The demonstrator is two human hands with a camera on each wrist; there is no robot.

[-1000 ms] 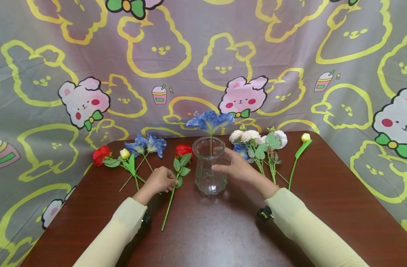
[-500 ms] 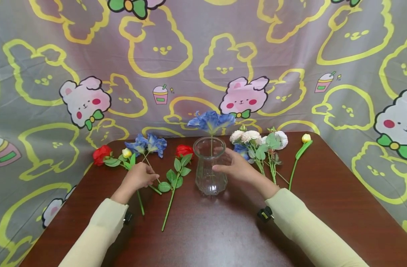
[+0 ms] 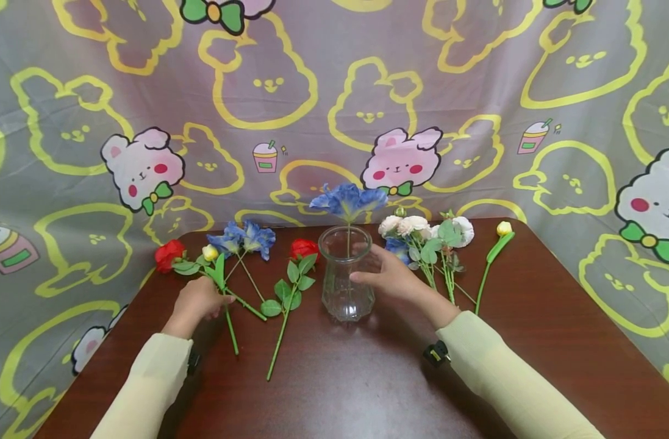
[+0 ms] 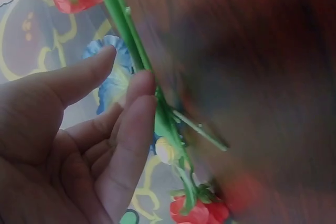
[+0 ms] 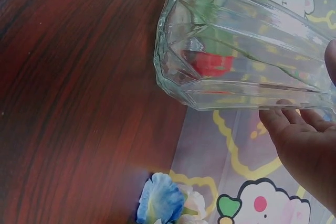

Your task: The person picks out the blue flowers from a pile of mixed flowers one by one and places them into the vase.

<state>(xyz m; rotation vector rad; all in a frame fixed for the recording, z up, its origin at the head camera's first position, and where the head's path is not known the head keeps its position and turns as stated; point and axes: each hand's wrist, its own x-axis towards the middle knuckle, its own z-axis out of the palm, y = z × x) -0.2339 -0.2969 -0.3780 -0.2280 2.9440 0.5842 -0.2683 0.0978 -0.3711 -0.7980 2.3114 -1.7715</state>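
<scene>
My right hand [image 3: 396, 275] holds the clear glass vase [image 3: 338, 294] by its right side, fingers behind and thumb in front. The vase stands upright, with one blue flower [image 3: 348, 200] rising out of it. On the left, my left hand [image 3: 198, 300] is low at the stems of a yellow tulip [image 3: 210, 252] and a red rose [image 3: 169, 255] that cross there. In the left wrist view, its fingertips are right at the green stems [image 4: 123, 24], while the thumb stands apart from the fingers.
Two blue flowers [image 3: 241, 238] lie behind the left hand. Another red rose [image 3: 304, 249] lies between that hand and the vase. Right of the vase are pale pink flowers [image 3: 412, 225], a white flower [image 3: 463, 231] and a second yellow tulip [image 3: 504, 228]. A patterned curtain [image 3: 323, 73] hangs behind the table.
My left hand has moved left from the red rose near the vase to the crossed stems of the tulip and the other rose. My right hand stays on the vase.
</scene>
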